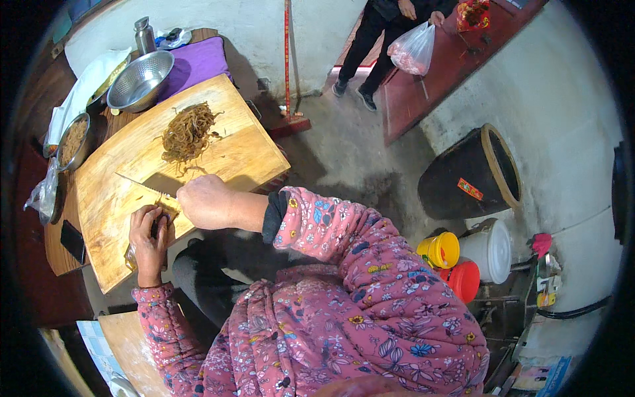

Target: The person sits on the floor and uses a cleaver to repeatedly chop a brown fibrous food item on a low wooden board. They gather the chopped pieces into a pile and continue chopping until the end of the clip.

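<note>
My right hand (204,199) grips a knife, and its narrow blade (144,186) slants up and left over a wooden cutting board (248,149). My left hand (149,235) lies on the board's near edge. Its fingers curl over dark brown, glossy food (130,259) just below the blade; most of this food is hidden by the hand. Farther up the board rests a loose pile of brown shredded strips (188,133). A few stray shreds lie between the pile and my right hand.
Beyond the board stand a steel colander (141,82), a bowl of brown food (73,141) and a metal bottle (144,35). A phone (73,241) lies at left. A broom (287,74) leans on the wall. Another person (369,44) holds a plastic bag (412,52). Buckets (464,282) stand right.
</note>
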### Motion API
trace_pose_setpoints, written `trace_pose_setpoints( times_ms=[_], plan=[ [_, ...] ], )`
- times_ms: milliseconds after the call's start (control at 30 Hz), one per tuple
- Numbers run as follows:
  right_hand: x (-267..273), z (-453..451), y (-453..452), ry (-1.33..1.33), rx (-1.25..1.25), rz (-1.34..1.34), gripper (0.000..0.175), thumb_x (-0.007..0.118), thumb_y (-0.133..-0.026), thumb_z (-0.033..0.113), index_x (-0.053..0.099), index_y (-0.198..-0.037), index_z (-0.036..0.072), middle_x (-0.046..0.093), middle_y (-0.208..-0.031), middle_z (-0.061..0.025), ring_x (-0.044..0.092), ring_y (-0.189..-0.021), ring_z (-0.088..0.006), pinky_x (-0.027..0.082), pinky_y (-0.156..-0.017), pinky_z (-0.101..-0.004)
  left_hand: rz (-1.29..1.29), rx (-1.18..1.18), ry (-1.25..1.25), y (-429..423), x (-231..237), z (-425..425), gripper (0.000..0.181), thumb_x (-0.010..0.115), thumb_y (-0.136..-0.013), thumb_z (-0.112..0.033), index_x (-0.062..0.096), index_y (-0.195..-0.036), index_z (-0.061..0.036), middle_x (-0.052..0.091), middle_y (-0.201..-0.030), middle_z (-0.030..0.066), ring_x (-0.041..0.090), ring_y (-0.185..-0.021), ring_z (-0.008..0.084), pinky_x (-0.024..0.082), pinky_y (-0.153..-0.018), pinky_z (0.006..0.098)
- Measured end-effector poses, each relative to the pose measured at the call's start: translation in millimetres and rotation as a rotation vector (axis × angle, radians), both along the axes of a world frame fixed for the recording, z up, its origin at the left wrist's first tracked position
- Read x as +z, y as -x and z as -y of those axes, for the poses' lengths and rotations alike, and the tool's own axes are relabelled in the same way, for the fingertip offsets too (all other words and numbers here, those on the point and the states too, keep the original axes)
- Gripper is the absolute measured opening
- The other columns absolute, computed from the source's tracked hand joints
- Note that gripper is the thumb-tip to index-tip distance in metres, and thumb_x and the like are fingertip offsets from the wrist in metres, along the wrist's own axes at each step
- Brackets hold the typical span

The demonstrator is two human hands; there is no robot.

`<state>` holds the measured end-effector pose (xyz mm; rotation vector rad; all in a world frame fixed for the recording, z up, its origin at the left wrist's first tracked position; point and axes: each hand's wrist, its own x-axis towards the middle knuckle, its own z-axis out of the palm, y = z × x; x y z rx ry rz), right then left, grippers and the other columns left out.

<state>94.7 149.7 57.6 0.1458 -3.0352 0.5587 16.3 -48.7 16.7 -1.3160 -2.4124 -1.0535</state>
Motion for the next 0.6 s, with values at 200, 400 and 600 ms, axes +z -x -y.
trace_pose_setpoints(
  times_ms=[200,400,600],
  plan=[
    [3.8,0.0,-0.7,0.001,-0.029,0.037,0.019,0.063,-0.073,0.011,0.074,-0.084,0.001,0.072,-0.087,-0.0201,0.071,-0.087,-0.0343,0.055,-0.076,-0.0443,-0.004,0.002,-0.017,-1.2,0.3,-0.6,0.019,0.066,-0.082,0.0,0.065,-0.101,0.0025,0.064,-0.108,0.0164,0.059,-0.1,0.0341,0.048,-0.09,0.0396],
    [0.5,5.0,-2.2,-0.045,0.028,0.028,0.016,0.062,-0.075,0.009,0.071,-0.083,-0.001,0.071,-0.084,-0.0212,0.071,-0.083,-0.0363,0.056,-0.072,-0.0456,-0.015,0.022,-0.008,-2.4,-0.8,-1.0,0.018,0.066,-0.083,0.0,0.065,-0.101,0.0025,0.064,-0.108,0.0163,0.059,-0.1,0.0337,0.048,-0.091,0.0397],
    [-3.2,2.7,-4.8,-0.002,0.019,-0.039,0.015,0.063,-0.074,0.009,0.071,-0.081,-0.001,0.071,-0.083,-0.0211,0.071,-0.083,-0.0365,0.056,-0.072,-0.046,-0.009,0.021,-0.018,-2.2,-2.4,-0.5,0.018,0.066,-0.083,0.0,0.064,-0.101,0.0025,0.064,-0.108,0.0159,0.059,-0.101,0.0335,0.048,-0.091,0.0395]
  ],
)
